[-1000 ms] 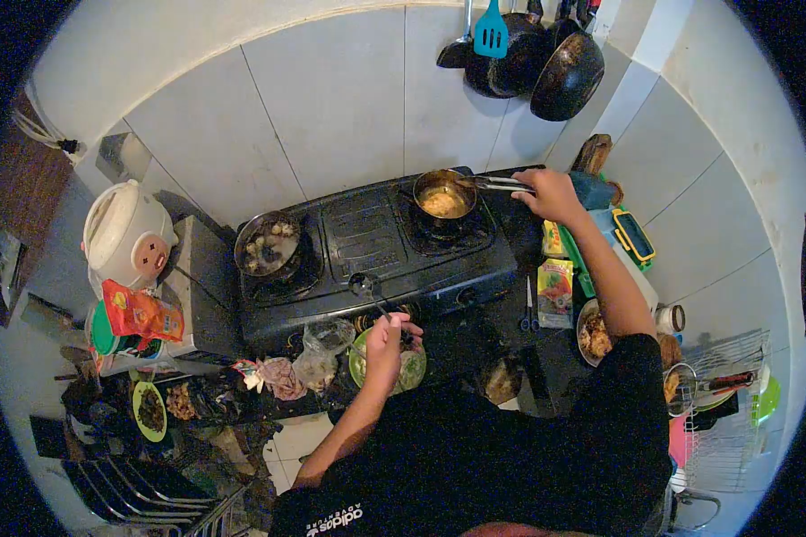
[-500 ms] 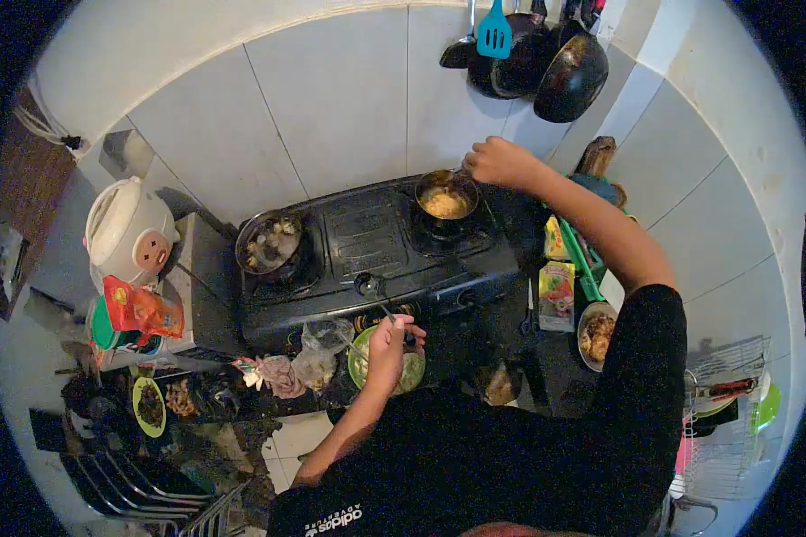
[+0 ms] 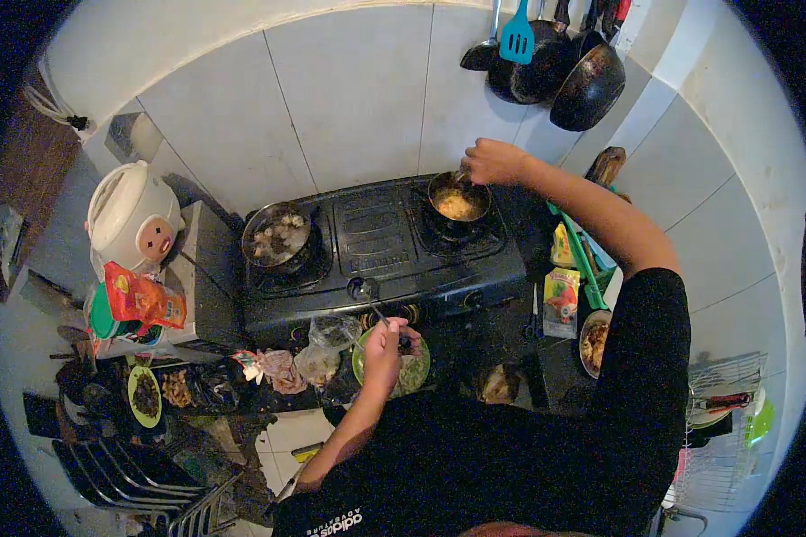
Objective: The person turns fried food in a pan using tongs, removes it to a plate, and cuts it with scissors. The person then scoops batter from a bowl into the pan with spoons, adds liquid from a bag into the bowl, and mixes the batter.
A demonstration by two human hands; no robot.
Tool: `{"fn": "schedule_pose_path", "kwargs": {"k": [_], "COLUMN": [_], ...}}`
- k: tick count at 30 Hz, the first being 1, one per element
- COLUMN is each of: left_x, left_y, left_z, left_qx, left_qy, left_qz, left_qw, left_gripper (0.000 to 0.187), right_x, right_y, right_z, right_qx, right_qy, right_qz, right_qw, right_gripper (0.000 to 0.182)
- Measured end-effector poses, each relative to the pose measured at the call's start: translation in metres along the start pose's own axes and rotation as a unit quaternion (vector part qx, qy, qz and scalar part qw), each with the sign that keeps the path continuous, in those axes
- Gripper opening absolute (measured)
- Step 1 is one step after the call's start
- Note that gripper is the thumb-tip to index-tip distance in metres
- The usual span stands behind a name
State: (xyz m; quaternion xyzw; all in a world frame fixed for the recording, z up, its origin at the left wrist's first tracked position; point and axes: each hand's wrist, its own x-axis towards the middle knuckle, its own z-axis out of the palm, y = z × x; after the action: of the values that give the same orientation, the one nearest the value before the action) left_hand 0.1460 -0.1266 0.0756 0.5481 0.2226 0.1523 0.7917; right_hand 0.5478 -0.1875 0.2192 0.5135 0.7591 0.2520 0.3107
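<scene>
My left hand [image 3: 388, 356] is closed around the thin handle of a small ladle [image 3: 361, 289], whose head is over the front of the black gas stove [image 3: 372, 228]. Under that hand is a green bowl [image 3: 418, 365] with pale contents. My right hand [image 3: 493, 163] reaches to the back rim of a small pan [image 3: 435, 211] on the right burner. Its fingers are pinched together, but what they grip is too small to make out. Yellowish food in liquid fills that pan. On the left burner, a frying pan [image 3: 250, 253] contains pale pieces in bubbling liquid.
A rice cooker [image 3: 121, 210] and a red packet [image 3: 143, 298] stand at left. Plastic bags [image 3: 318, 365] and a green plate of dark food [image 3: 134, 399] line the front counter. Scissors [image 3: 534, 313], a seasoning packet [image 3: 561, 300] and a plate [image 3: 586, 356] lie at right. Pans [image 3: 589, 87] hang above.
The whole view has shifted slightly, moving the scene a little to the right. My right hand stays at the small pan's rim, and my left still holds the ladle near the stove's front.
</scene>
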Motion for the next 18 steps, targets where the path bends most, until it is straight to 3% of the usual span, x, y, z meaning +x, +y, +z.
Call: {"fn": "schedule_pose_path", "kwargs": {"k": [9,18], "left_x": [0.002,0.005], "left_y": [-0.008,-0.008], "left_z": [-0.004,-0.003], "left_qx": [-0.022,-0.028], "left_qy": [0.003,0.001], "left_qz": [-0.005,-0.016], "left_qw": [1.000,0.999], "left_gripper": [0.038,0.035], "right_x": [-0.001,-0.012], "right_y": [0.002,-0.004], "right_z": [0.007,-0.007], "right_qx": [0.007,0.030], "right_qy": [-0.015,-0.038], "right_qz": [-0.029,0.006], "right_qw": [0.999,0.999], "right_gripper": [0.016,0.015]}}
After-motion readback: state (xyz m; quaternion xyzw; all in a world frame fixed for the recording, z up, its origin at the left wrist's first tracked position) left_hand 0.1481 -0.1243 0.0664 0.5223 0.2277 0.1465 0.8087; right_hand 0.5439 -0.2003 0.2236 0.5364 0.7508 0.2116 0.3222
